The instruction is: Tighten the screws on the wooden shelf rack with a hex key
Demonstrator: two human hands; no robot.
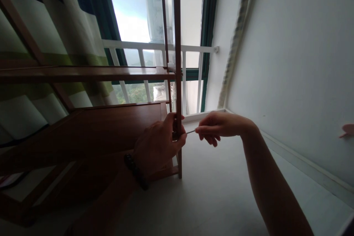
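My left hand (159,142), with a dark bead bracelet (136,171) at the wrist, grips the upright wooden post (177,44) of a brown shelf rack. Its thumb and fingers close round the post below the middle shelf. To the right of it, my right hand (218,127) pinches the end of a thin metal hex key (190,131). The key's far end reaches the post beside my left fingertips, where they partly hide it. Whether it sits in a screw I cannot tell.
A wooden shelf (88,73) and a lower board (124,125) extend left from the post. Behind them are a striped curtain (80,33), a white railing (132,45) and a window. A white wall (298,55) stands at the right, above the pale floor (221,188).
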